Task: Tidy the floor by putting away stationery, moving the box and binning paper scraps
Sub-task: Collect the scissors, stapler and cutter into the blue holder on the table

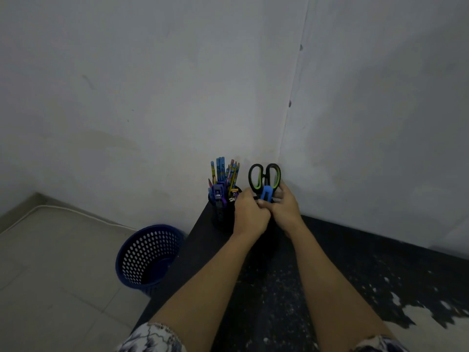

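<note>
Scissors (264,175) stand loops-up at the far corner of the desk (330,250), where the two walls meet. The blades are hidden below both hands. Loops are black outside and lime green inside, one larger than the other. A blue plastic piece (266,193) stands just in front of them; what it is cannot be told.

Right hand (285,209): fingers curl behind the scissors just under the loops with the thumb in front, so it grips them at the neck. Left hand (250,215): curled into a fist touching the right thumb; whether it holds anything is hidden. Any pot beneath the hands is not visible.

Handling, judged: the scissors are stiff and light, with the pointed end down. The neck below the loops looks the safest hold, and the lowering should be straight.

A black mesh holder (222,212) stands just beside the left hand, near the desk's left edge. It is packed with blue patterned pencils (224,171) and a blue-purple tool (218,195). It is probably top-heavy and would tip if knocked. A blue perforated bin (149,255) sits on the floor beside that edge.
</note>
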A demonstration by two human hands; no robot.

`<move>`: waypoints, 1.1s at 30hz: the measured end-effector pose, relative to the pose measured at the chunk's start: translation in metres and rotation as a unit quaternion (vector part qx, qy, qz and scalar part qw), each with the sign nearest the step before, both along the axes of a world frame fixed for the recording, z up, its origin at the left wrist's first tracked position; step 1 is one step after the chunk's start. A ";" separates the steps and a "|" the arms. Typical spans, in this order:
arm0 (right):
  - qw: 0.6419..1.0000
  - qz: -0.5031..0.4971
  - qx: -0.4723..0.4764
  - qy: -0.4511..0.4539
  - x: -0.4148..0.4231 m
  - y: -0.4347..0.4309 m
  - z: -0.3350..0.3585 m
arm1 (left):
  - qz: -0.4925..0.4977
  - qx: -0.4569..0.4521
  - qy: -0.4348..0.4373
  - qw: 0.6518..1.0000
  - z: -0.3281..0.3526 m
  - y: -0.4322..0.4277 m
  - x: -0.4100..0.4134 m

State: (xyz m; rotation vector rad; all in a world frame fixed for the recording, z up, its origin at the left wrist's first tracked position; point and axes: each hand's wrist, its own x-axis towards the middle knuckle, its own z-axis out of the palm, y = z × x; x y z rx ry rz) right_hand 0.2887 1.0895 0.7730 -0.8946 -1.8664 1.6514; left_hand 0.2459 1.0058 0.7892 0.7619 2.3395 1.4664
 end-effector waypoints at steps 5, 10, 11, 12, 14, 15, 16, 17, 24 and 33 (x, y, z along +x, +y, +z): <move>0.999 -0.011 -0.042 -0.004 0.013 -0.012 -0.014 | 0.134 0.036 0.091 0.986 -0.018 -0.030 -0.001; 0.998 0.046 -0.010 -0.043 0.029 -0.026 -0.021 | 0.225 -0.029 -0.060 0.972 -0.031 -0.049 -0.022; 0.997 0.046 0.014 -0.056 0.029 -0.027 -0.023 | 0.201 -0.039 -0.086 0.975 -0.033 -0.051 -0.025; 0.996 0.041 0.038 -0.064 0.029 -0.027 -0.025 | 0.174 -0.043 -0.107 0.978 -0.034 -0.052 -0.028; 0.995 0.025 0.069 -0.067 0.028 -0.028 -0.027 | 0.130 -0.040 -0.128 0.982 -0.039 -0.054 -0.034; 0.995 0.017 0.076 -0.067 0.027 -0.028 -0.028 | 0.115 -0.031 -0.133 0.984 -0.040 -0.054 -0.036; 0.994 0.011 0.081 -0.067 0.026 -0.029 -0.028 | 0.106 -0.021 -0.139 0.984 -0.040 -0.055 -0.037; 0.994 0.005 0.084 -0.068 0.025 -0.029 -0.029 | 0.100 -0.007 -0.139 0.985 -0.040 -0.056 -0.039; 0.992 -0.033 0.083 -0.092 0.014 -0.035 -0.036 | 0.065 0.001 -0.125 0.990 -0.034 -0.059 -0.036; 0.978 -0.081 0.052 -0.184 0.011 -0.050 -0.025 | -0.006 -0.050 -0.148 0.988 -0.027 -0.078 -0.034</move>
